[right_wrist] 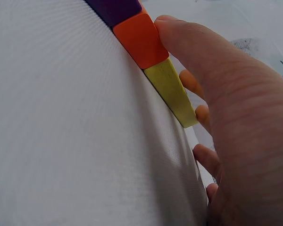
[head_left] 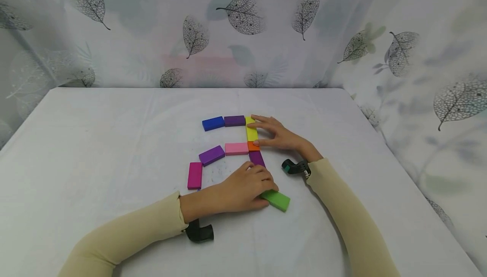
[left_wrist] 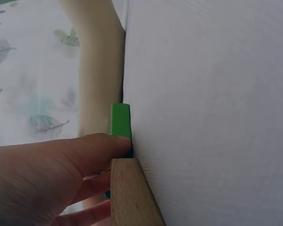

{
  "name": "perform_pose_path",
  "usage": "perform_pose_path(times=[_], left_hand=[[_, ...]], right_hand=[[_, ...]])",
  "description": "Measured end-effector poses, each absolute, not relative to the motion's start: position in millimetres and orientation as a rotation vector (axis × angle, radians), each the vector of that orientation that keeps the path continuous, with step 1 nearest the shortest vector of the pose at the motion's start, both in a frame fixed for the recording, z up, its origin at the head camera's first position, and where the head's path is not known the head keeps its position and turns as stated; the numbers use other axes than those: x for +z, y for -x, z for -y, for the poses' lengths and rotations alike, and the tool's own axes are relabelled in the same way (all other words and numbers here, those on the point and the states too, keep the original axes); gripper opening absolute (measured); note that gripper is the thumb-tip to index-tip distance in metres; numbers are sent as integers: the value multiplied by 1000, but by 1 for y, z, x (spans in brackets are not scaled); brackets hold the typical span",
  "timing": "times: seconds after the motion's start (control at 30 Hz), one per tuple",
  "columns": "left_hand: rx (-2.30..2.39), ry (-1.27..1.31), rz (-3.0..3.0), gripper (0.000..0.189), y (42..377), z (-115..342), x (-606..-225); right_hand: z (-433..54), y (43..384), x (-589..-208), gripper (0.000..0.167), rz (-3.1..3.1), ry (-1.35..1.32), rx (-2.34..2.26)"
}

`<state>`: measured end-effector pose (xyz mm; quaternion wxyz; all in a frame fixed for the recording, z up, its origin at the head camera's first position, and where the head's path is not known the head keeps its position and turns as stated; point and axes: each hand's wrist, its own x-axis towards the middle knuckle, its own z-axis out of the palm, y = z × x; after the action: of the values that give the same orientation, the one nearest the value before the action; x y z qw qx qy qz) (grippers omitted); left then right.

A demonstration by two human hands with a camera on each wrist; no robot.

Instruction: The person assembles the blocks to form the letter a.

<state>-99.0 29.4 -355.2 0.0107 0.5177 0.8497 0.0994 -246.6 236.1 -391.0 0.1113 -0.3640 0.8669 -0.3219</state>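
Observation:
In the head view my left hand (head_left: 243, 188) holds a green block (head_left: 279, 201) between thumb and fingers. The left wrist view shows the thumb against this green block (left_wrist: 120, 117), with a plain wooden block (left_wrist: 132, 193) close in front. My right hand (head_left: 279, 133) reaches over the right side of the row with fingers extended. Its fingers touch a yellow block (head_left: 251, 131) and its thumb rests against an orange block (head_left: 253, 146). A dark purple block (head_left: 256, 158) adjoins the orange one, its lower end near my left hand.
A blue block (head_left: 213, 123) and a purple block (head_left: 234, 120) run left from the yellow one. Lower lie a pink block (head_left: 236, 149), a violet block (head_left: 212, 155) and a magenta block (head_left: 195, 175). All rest on a white-covered table (head_left: 114, 141) before a leaf-patterned curtain (head_left: 144, 27).

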Motion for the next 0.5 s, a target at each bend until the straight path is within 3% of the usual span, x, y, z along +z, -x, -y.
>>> perform_pose_path(times=[0.5], left_hand=[[341, -1589, -2657, 33, 100, -29, -356]], right_hand=[[-236, 245, -390, 58, -2545, 1055, -950]])
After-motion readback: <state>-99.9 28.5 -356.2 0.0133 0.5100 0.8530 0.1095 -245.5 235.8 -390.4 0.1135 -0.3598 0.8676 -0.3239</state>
